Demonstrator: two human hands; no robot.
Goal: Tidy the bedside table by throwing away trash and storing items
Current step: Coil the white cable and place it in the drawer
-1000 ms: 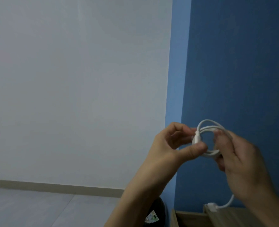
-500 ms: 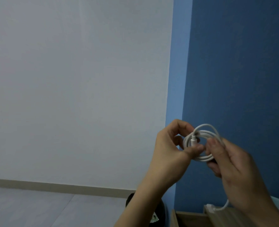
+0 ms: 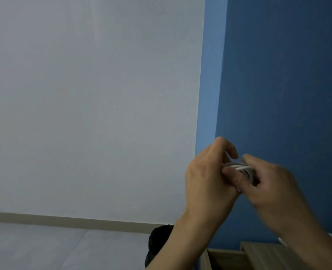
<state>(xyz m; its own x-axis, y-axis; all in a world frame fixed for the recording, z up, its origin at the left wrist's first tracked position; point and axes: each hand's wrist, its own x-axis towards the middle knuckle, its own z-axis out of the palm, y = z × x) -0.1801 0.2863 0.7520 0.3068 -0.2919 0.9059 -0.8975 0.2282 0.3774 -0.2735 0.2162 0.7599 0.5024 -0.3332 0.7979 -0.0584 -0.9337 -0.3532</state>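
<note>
both hands (image 3: 239, 180) curled — coiled cable (image 3: 238, 167) between

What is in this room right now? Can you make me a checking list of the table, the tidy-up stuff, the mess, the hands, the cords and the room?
Surface: only a corner of the wooden bedside table shows at the bottom right; the right arm hides the rest.
Job's things: a coiled white cable, held in the air between both hands.
Clutter: nothing seen.
Hands: the left hand and the right hand both grip the coil, with fingers curled round it.
Cables: just that one coil; its ends are hidden.
Surroundings: white wall, blue wall, grey floor, and a dark round thing, perhaps a bin, beside the table.
</note>
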